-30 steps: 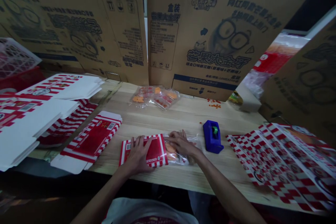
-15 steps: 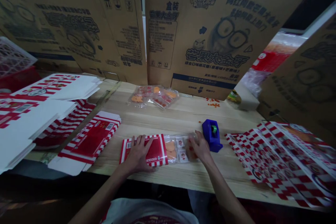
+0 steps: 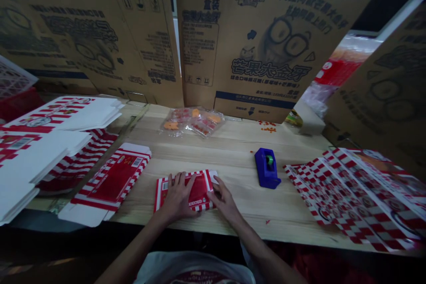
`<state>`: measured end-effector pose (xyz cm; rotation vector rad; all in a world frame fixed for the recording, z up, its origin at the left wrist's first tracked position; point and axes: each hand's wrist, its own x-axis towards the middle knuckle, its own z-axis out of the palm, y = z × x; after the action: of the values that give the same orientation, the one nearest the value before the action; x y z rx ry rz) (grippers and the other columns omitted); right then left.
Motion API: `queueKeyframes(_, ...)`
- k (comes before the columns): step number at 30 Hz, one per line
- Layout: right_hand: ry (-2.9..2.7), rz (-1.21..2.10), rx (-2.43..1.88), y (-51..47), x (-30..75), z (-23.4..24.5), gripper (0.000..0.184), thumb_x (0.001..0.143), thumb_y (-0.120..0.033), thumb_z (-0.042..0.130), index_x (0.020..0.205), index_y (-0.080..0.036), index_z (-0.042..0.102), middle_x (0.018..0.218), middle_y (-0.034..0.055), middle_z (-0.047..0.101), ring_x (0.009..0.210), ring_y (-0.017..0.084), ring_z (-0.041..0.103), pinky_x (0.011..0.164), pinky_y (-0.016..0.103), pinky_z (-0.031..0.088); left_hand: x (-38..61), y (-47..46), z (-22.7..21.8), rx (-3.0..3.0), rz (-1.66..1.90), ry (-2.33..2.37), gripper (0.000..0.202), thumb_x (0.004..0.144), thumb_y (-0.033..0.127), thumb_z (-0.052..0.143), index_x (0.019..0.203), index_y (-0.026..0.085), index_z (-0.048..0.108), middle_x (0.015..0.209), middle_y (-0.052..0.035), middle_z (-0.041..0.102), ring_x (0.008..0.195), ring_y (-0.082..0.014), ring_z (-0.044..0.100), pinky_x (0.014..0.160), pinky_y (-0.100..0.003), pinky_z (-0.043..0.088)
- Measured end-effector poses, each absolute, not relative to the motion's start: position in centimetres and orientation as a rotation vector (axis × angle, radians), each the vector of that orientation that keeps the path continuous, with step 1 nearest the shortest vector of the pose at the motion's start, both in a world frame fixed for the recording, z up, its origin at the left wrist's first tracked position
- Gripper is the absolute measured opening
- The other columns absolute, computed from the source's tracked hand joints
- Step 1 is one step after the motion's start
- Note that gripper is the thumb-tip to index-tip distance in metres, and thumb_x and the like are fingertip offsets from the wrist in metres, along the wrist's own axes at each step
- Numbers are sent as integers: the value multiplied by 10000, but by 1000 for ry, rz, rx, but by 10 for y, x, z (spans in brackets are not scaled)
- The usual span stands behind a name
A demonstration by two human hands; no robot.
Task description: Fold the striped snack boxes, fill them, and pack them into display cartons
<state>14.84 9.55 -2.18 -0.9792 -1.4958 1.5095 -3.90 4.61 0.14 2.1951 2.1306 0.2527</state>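
Note:
A small red-and-white striped box (image 3: 199, 186) lies flat near the front edge of the wooden table (image 3: 233, 151). My left hand (image 3: 176, 197) rests flat on top of it with fingers spread. At the box's right end is my right hand (image 3: 223, 199), its fingers pressed against the white end flap. The clear snack packet seen earlier is out of sight, and whether it is inside the box cannot be seen.
A blue tape dispenser (image 3: 266, 167) stands right of the box. Flat striped cartons (image 3: 113, 177) lie left, with more stacked at the far left (image 3: 49, 142). Checkered sheets (image 3: 359, 195) spread on the right. Clear snack packets (image 3: 191, 122) lie at the back, before large cardboard cartons (image 3: 259, 40).
The clear snack packet that stuck out of the box's right end has gone from view. My right hand moved left to the box's end flap. My left hand stayed on the box.

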Motion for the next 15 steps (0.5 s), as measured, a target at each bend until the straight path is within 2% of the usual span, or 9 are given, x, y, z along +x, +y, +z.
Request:
queueKeyframes(4, -1336, 1085, -1143, 93, 155, -13, 337, 739, -376, 727, 964, -206, 543, 1105, 92, 621, 1064, 236, 580, 935, 404, 465, -32, 49, 15, 1929, 438, 2428, 1139, 494, 629, 747, 1424, 103, 355, 1334, -266, 422, 1236, -437, 382, 1049, -641, 203)
queueKeyframes(7, -1217, 1167, -1091, 88, 151, -10, 381, 671, -369, 787, 800, -217, 462, 1030, 55, 613, 944, 204, 609, 837, 355, 507, -17, 47, 25, 1746, 638, 2552, 1215, 492, 681, 734, 1446, 68, 295, 1309, -273, 427, 1202, -449, 400, 1018, -644, 248)
queueKeyframes(9, -1109, 1316, -1043, 88, 148, -9, 400, 671, -377, 787, 773, -225, 432, 856, -2, 611, 763, 161, 616, 703, 298, 522, -9, 42, 25, 1728, 754, 2461, 1220, 462, 661, 766, 1442, 93, 312, 1258, -236, 478, 1159, -435, 440, 1005, -630, 284)
queueKeyframes(11, -1000, 1401, -1022, 92, 149, -6, 373, 694, -381, 768, 781, -229, 438, 738, -36, 596, 660, 139, 595, 627, 264, 507, -8, 36, 20, 1684, 888, 2268, 1068, 524, 581, 778, 1413, 145, 377, 1183, -176, 538, 1107, -386, 498, 985, -581, 356)
queueKeyframes(13, -943, 1495, -1004, 97, 157, -1, 363, 689, -368, 772, 829, -234, 464, 755, -26, 646, 659, 148, 614, 614, 262, 505, -12, 33, 13, 1536, 1044, 2018, 837, 669, 481, 719, 1389, 185, 415, 1149, -132, 576, 1052, -316, 561, 943, -502, 443)
queueKeyframes(15, -938, 1590, -996, 102, 166, 4, 405, 675, -345, 787, 934, -247, 492, 843, 4, 703, 710, 177, 651, 631, 283, 519, -17, 32, 7, 1315, 1182, 1744, 728, 783, 402, 627, 1427, 197, 359, 1182, -118, 595, 983, -251, 617, 884, -428, 510)
